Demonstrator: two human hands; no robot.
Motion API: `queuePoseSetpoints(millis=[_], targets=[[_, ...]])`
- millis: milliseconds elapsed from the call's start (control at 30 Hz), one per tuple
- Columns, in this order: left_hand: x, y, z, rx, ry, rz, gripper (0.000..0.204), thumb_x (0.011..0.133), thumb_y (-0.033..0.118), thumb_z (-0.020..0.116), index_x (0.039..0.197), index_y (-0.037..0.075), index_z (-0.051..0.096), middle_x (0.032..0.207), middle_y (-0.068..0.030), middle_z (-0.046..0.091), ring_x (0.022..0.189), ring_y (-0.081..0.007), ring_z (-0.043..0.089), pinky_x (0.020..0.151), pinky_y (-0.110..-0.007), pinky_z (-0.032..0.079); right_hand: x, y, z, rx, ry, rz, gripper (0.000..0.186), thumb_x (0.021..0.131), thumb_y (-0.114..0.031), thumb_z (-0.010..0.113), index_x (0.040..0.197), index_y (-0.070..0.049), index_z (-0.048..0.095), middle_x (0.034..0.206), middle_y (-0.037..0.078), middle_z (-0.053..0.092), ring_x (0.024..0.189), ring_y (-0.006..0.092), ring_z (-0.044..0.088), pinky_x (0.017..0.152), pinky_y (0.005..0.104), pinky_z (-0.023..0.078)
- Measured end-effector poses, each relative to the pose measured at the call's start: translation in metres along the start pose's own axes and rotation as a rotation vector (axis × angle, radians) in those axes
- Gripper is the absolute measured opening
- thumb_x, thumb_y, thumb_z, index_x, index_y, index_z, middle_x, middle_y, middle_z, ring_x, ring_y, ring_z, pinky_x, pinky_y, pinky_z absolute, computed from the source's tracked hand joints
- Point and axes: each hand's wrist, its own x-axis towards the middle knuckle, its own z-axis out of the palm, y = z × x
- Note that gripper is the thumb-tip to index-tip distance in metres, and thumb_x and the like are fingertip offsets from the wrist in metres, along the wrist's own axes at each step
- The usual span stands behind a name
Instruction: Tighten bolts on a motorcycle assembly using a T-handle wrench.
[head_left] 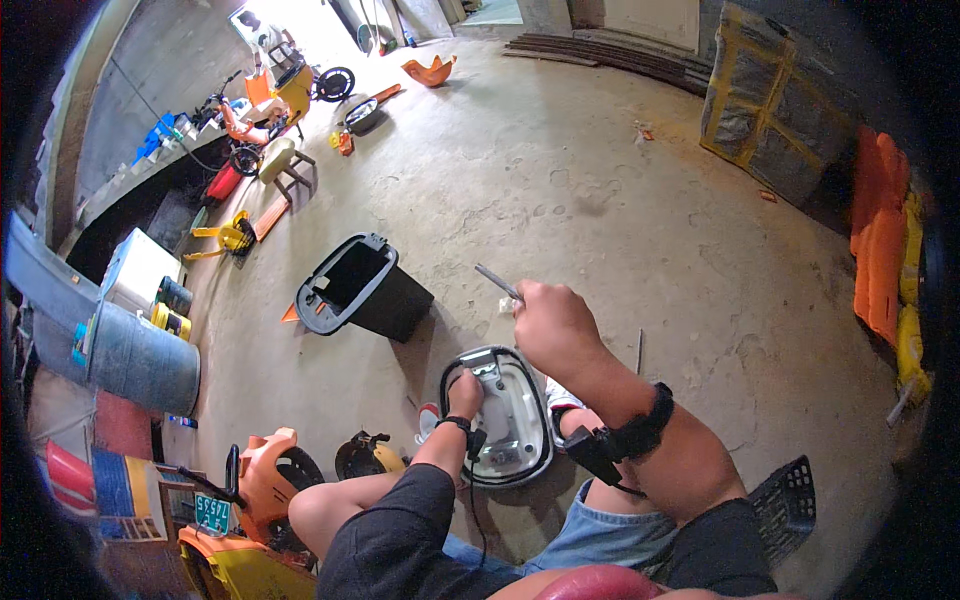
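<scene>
Right hand [555,325] clenches a grey rod [496,281] toward ten o'clock; slackening fingers could drop it; I cannot tell if left hand [465,395] grips the shell [515,418]

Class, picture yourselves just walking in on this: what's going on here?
Someone is working with both hands over a pale, black-rimmed shell on the floor. The left hand reaches inside it, beside a metal plate; whether it grips anything is hard to tell. The right hand holds a thin grey rod out beyond the shell, not touching it. An open black bin stands on the floor ahead, to the left.
</scene>
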Motion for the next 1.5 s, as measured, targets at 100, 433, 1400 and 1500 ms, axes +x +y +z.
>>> queuePoseSetpoints(millis=[100, 433, 1400, 1500], targets=[[0.002, 0.003, 0.006, 0.012, 0.013, -0.035, 0.022, 0.087, 0.016, 0.04, 0.086, -0.002, 0.053, 0.078, -0.0269, 0.061, 0.076, -0.0426, 0.061, 0.066, -0.052, 0.047, 0.0, -0.001, 0.001, -0.013, -0.012, 0.0, 0.016, 0.077, -0.009, 0.05, 0.087, -0.001, 0.061, 0.081, 0.024, 0.062, 0.082, 0.0401, 0.062, 0.074, 0.0472, 0.05], [0.003, 0.002, 0.005, 0.069, -0.004, -0.043, 0.037, 0.094, 0.02, 0.03, 0.085, -0.003, 0.058, 0.08, -0.025, 0.063, 0.076, -0.0412, 0.062, 0.067, -0.052, 0.046, 0.0, -0.002, 0.004, 0.007, 0.0, -0.016, 0.017, 0.077, -0.008, 0.05, 0.087, 0.0, 0.06, 0.081, 0.025, 0.062, 0.082, 0.0403, 0.062, 0.074, 0.0473, 0.05], [-0.004, 0.005, 0.003, 0.031, 0.04, -0.066, 0.016, 0.085, 0.016, 0.044, 0.088, 0.002, 0.052, 0.081, -0.0226, 0.062, 0.076, -0.0402, 0.061, 0.066, -0.051, 0.046, 0.002, -0.001, 0.007, 0.02, 0.035, -0.013, 0.018, 0.083, -0.015, 0.052, 0.084, 0.001, 0.06, 0.077, 0.025, 0.061, 0.077, 0.042, 0.06, 0.071, 0.0488, 0.048], [-0.007, 0.008, 0.005, 0.019, 0.074, -0.092, 0.013, 0.084, 0.014, 0.047, 0.09, 0.003, 0.052, 0.08, -0.0219, 0.062, 0.075, -0.0398, 0.06, 0.064, -0.051, 0.046, 0.001, -0.001, 0.007, 0.015, 0.019, -0.003, 0.015, 0.078, -0.01, 0.053, 0.083, 0.001, 0.061, 0.078, 0.025, 0.062, 0.078, 0.041, 0.062, 0.071, 0.0474, 0.05]])
